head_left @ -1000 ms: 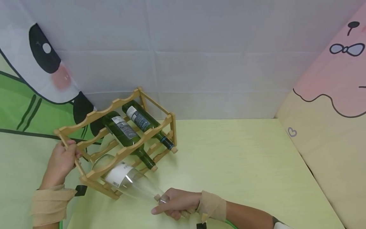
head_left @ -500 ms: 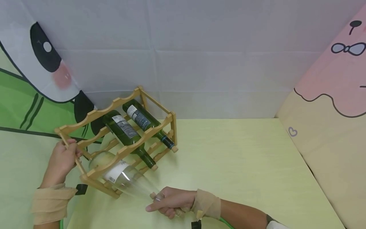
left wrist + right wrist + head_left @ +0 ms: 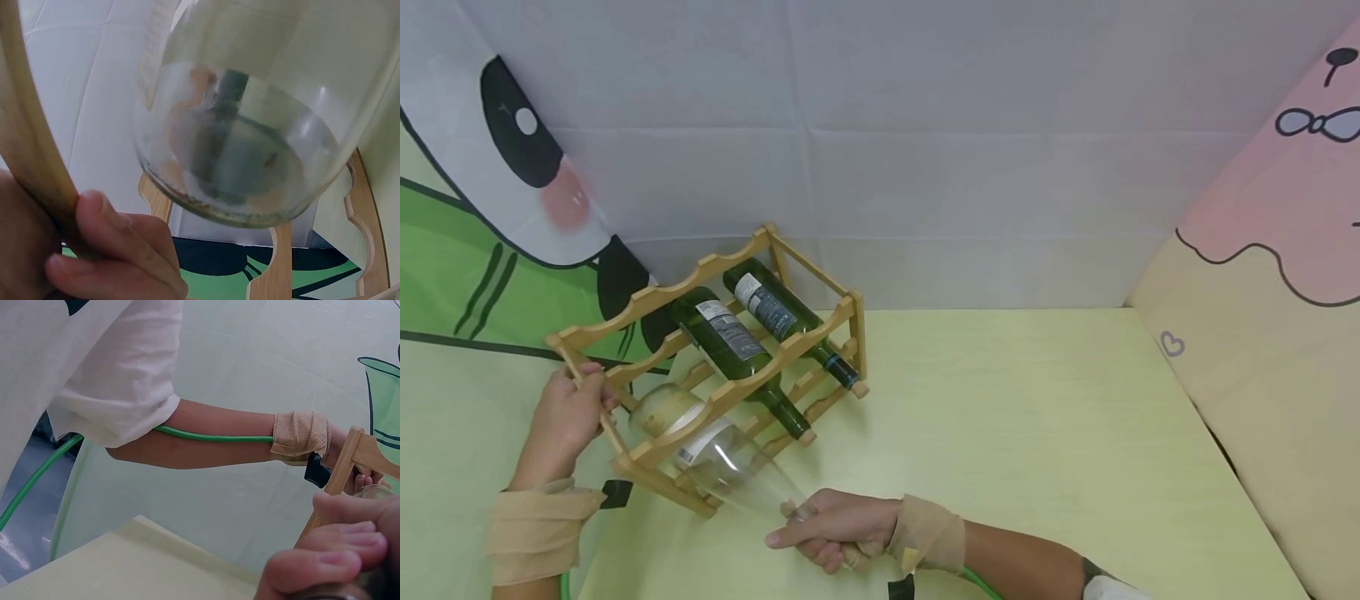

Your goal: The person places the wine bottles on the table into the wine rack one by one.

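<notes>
In the head view my left hand (image 3: 567,421) grips the end bar of a wooden wine rack (image 3: 741,390), which stands at an angle. My right hand (image 3: 842,529) holds a clear glass wine bottle (image 3: 737,471) by its neck, a cork at its mouth. The bottle's body passes beneath the rack's upper front rail, with its base near my left hand. In the left wrist view the bottle's base (image 3: 250,212) hangs apart from my fingers (image 3: 140,247). Curled right fingers (image 3: 331,550) show in the right wrist view. Whether the bottle touches a lower rail, I cannot tell.
Two corked green wine bottles, one (image 3: 730,337) in the middle and another (image 3: 775,308) at the right, lie in the rack with necks pointing forward. A pale yellow-green tabletop (image 3: 1000,433) extends rightward. Cartoon-printed cloth (image 3: 925,167) encloses the back and sides.
My right hand has moved left, sliding the clear bottle deeper into the rack, so its base lies farther back and left. My left hand keeps its grip on the rack.
</notes>
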Demonstrator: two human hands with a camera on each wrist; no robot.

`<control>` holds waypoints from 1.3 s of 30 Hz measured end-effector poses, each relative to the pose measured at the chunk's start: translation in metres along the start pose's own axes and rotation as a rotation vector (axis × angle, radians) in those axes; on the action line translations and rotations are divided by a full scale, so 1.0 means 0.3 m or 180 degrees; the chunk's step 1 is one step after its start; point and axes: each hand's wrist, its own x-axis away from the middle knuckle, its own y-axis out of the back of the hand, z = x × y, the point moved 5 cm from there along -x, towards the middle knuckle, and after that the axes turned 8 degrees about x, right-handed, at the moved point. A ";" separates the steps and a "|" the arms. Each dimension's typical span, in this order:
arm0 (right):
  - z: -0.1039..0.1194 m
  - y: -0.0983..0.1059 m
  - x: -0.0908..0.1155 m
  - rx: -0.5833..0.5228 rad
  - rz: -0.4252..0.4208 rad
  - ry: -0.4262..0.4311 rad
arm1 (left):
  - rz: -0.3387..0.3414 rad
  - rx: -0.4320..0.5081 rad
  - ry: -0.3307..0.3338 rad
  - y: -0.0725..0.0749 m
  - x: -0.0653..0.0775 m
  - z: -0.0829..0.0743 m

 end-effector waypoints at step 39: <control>0.101 -0.047 -0.164 -0.0584 0.0241 0.0116 | -0.0043 -0.0022 0.0051 -0.003 0.002 -0.003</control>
